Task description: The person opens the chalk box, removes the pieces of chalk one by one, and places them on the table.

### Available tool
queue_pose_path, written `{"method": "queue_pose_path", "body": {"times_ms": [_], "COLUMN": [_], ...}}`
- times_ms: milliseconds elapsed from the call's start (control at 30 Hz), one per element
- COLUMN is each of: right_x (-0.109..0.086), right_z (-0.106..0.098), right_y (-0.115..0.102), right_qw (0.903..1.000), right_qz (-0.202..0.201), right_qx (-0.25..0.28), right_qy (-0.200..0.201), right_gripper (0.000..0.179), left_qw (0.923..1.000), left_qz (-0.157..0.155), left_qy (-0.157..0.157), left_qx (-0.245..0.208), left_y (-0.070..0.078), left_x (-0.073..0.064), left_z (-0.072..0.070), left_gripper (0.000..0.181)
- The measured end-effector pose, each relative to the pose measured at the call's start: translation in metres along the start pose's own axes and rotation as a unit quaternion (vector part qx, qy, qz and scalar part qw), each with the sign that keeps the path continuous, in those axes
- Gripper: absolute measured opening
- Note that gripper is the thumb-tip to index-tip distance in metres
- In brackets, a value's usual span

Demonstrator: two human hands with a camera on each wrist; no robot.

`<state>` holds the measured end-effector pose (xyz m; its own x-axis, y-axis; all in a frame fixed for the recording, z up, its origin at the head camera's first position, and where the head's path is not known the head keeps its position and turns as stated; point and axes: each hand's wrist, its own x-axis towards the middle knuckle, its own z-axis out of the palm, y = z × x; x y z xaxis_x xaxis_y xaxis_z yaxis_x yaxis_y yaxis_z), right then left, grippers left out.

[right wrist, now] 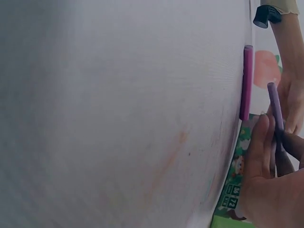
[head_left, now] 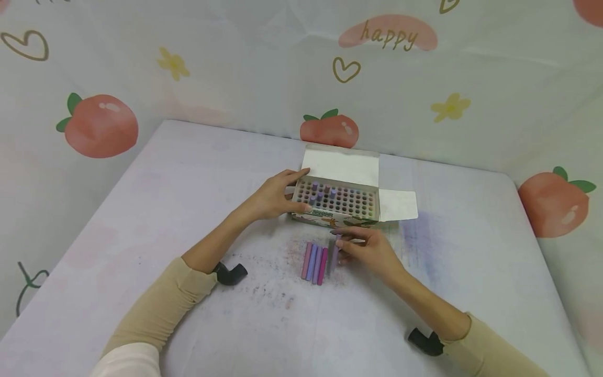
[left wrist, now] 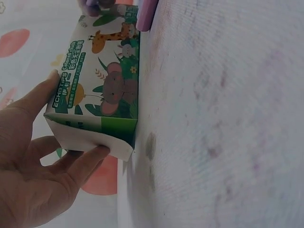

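A cardboard chalk box (head_left: 336,201) stands with its lid folded back; inside is a grid of holes, with several purple chalk sticks poking up at the left. My left hand (head_left: 270,196) grips the left end of the box, thumb at the front top edge and fingers against the side flap (left wrist: 90,140). Between thumb and fingers of my right hand (head_left: 372,251), a light purple chalk stick (right wrist: 275,107) is pinched, held just in front of the box. Left of that hand, several pink, purple and magenta chalk sticks (head_left: 314,263) lie side by side on the table.
Chalk smudges mark the white table (head_left: 264,324). An open side flap (head_left: 398,204) sticks out from the right end of the box. Behind the table hangs a cloth (head_left: 245,63) printed with peaches. Black pieces (head_left: 231,274) sit at both wrists.
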<state>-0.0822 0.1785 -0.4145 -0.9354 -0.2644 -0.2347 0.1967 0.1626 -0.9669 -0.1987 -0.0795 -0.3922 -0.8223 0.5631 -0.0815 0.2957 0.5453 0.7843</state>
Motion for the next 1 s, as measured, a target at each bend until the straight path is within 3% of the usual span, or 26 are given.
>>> {"method": "queue_pose_path", "body": {"times_ms": [533, 1000], "right_x": [0.0009, 0.0022], "right_z": [0.0021, 0.0007], "right_y": [0.0054, 0.0049], "right_qw": [0.9973, 0.9945], "right_qz": [0.067, 0.078], "right_qx": [0.01, -0.061], "right_qy": [-0.029, -0.033], "right_gripper": [0.029, 0.026], "left_qw": [1.0, 0.9998], "left_qz": [-0.009, -0.017], "left_qy": [0.001, -0.002], "left_qx": [-0.002, -0.012], "left_y": [-0.0032, -0.0006], "left_x": [-0.0003, -0.0004], "left_z": [0.0003, 0.0004], "left_gripper": [0.091, 0.091]}}
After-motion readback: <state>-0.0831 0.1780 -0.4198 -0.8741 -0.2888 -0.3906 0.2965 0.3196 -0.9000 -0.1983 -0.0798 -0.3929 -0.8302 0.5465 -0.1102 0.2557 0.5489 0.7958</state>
